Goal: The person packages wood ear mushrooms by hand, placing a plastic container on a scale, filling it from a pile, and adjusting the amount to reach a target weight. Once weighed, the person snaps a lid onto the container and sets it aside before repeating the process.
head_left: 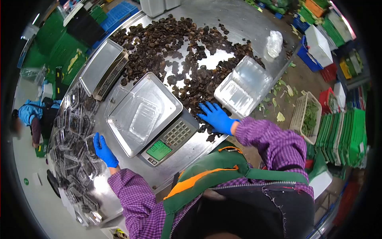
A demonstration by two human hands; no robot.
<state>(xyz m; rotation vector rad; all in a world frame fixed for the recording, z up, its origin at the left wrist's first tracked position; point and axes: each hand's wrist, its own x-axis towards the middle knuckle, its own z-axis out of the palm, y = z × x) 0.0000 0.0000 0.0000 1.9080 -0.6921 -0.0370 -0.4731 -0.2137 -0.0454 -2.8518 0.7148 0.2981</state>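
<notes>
My right hand point(217, 118), in a blue glove, rests with fingers spread on the near edge of the dark brown pieces point(191, 85) that look like wood ear mushrooms. My left hand point(104, 151), also blue-gloved, is at the left with fingers stretched out and apart, beside a heap of clear plastic boxes point(75, 159); nothing shows in it. Between my hands stands a digital scale point(175, 137) with a lit green display and a metal pan point(127, 137). An open, clear plastic box point(143, 115) lies on the pan, its lid folded back to the left.
Stacked clear trays point(243, 85) stand right of the mushrooms. A second scale point(105, 67) is at the upper left, and a crumpled plastic bag point(274, 44) at the upper right. Green crates point(346, 137) and a basket of greens point(306, 117) are beyond the metal table. A person in blue point(32, 113) is at the far left.
</notes>
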